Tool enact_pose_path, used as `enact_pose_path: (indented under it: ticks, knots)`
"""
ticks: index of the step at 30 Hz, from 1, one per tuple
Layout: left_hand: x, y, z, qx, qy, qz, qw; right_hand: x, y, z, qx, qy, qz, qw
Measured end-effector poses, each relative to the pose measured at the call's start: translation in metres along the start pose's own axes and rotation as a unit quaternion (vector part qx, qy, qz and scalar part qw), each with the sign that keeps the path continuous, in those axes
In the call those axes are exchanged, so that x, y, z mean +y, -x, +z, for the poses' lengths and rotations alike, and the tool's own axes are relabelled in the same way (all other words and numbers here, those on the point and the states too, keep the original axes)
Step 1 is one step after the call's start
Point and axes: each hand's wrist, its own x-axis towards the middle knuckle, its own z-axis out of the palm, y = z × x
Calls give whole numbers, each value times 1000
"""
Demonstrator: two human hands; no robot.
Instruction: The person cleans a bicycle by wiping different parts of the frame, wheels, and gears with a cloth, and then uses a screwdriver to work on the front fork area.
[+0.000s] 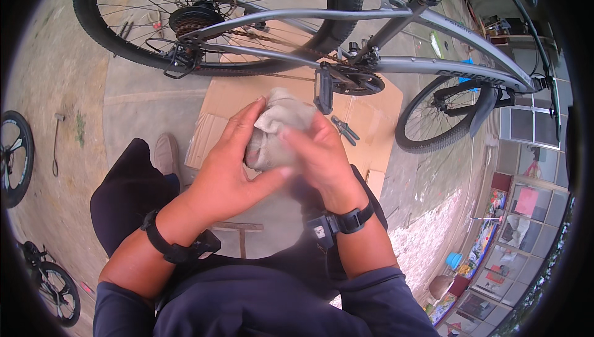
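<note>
Between my two hands is a crumpled grey-beige cloth (279, 120), held in front of me over a flat cardboard sheet. My left hand (232, 148) cups it from the left side, the thumb reaching along its lower edge. On the right, my right hand (322, 157) presses against it, its fingers partly blurred. Whether anything is wrapped inside the cloth I cannot tell. Just beyond stands a grey bicycle (383, 64), its black pedal (323, 89) close to the cloth and its chain and rear cassette (192, 22) to the upper left.
Pliers (344, 130) with dark handles lie on the cardboard (371, 114) at the right. The rear wheel (93, 34) and front wheel (427, 142) span the far side. A hammer-like tool (57, 142) lies on the ground at left, near other bicycle wheels (15, 157). Glass cabinets (526, 213) line the right.
</note>
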Motion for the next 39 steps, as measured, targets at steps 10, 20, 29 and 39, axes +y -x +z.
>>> enact_pose_path:
  ticks: [10,20,29,39]
  knots:
    - [-12,-2,7,31,314,-138,939,13,-3,1,-22,292,-142,946]
    - [-12,-7,3,149,292,-92,940,4,-2,20,-10,406,-245,880]
    - [-4,-1,9,56,280,-90,954,-1,-6,-8,52,454,-274,846]
    - [-1,-1,0,56,226,-117,965,-149,-65,-120,321,770,-374,405]
